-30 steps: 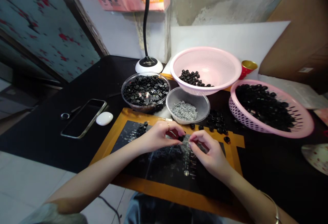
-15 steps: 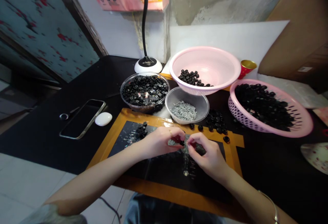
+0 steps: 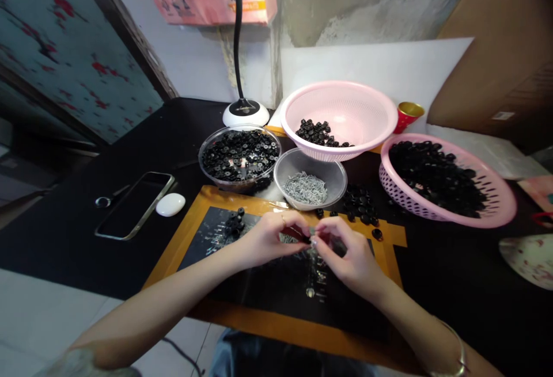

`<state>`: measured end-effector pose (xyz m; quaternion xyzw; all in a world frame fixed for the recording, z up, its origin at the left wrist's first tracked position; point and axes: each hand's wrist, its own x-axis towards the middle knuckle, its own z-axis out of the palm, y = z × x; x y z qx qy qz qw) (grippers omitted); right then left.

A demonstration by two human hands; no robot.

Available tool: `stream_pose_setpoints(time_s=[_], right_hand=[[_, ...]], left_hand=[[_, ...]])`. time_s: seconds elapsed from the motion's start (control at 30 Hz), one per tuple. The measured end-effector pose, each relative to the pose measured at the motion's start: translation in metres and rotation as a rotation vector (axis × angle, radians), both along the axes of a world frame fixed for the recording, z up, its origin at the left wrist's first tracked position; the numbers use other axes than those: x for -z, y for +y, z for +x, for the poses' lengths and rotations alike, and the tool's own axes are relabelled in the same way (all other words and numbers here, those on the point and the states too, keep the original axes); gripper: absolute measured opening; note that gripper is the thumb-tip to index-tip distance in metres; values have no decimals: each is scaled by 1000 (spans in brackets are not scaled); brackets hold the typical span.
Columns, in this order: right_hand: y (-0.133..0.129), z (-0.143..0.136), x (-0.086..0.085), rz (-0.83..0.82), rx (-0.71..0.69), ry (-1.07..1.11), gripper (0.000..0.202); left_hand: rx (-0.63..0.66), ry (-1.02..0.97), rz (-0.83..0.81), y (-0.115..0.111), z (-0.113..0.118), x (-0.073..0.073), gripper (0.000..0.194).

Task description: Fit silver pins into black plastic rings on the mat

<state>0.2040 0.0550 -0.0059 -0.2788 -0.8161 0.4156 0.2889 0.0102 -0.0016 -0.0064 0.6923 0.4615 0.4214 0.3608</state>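
**Small black part pinched between both hands over the dark mat**

A small black part (image 3: 306, 239) is held at the middle of the scene, just above the dark mat (image 3: 276, 279) with its orange border. It is gripped between the fingertips of the left hand (image 3: 270, 237) and the right hand (image 3: 348, 256), which meet tip to tip. The left fingers are closed together on the part; the right fingers are pinched against it from the other side, possibly with a thin screw between them, though that is too small to be made out for certain. A ring is worn on the left hand, a bangle (image 3: 458, 354) on the right wrist.

Just beyond the hands, a small clear bowl of screws (image 3: 310, 178) is set on the counter (image 3: 64, 239). Beside it, to the left, a larger clear bowl of black washers (image 3: 239, 155) is seen. Behind, a round pink colander (image 3: 339, 118) with a few black pieces is placed, and to the right a pink basket (image 3: 447, 178) is heaped with black parts. Loose black pieces (image 3: 360, 207) are scattered between bowl and basket. A phone (image 3: 135, 204) and a white oval case (image 3: 170, 204) are laid well apart to the left, and a lamp base (image 3: 246, 113) is stood at the back.
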Motion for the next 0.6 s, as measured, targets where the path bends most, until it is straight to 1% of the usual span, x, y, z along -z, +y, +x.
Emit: stream_pose_setpoints(time_s=[0.07,0.1,0.13,0.2,0.27,0.37,0.47,0.6], right_hand=[[15,8,-5,61,132,-30,9],[24,13,-6,128,201,-67,9],[33,18,-6,210,241,-136,10],[50,28,-3,369,246,-303,13],[59,34,3,432,215,-453,15],[61,36,11,461,185,-542,17],[60,35,15,468,197,-532,15],[60,34,13,449,230,-520,11]], left_hand=[[-22,-142,-98,2,0,0,13],[-35,-202,-138,3,-1,0,14],[-49,-260,-174,4,-2,1,14],[-76,-368,-252,5,-3,2,17],[-99,-467,-327,5,-3,2,26],[-112,-561,-387,5,-2,0,34],[-132,-574,-391,5,-2,-2,31],[-154,-600,-387,8,-3,-2,26]])
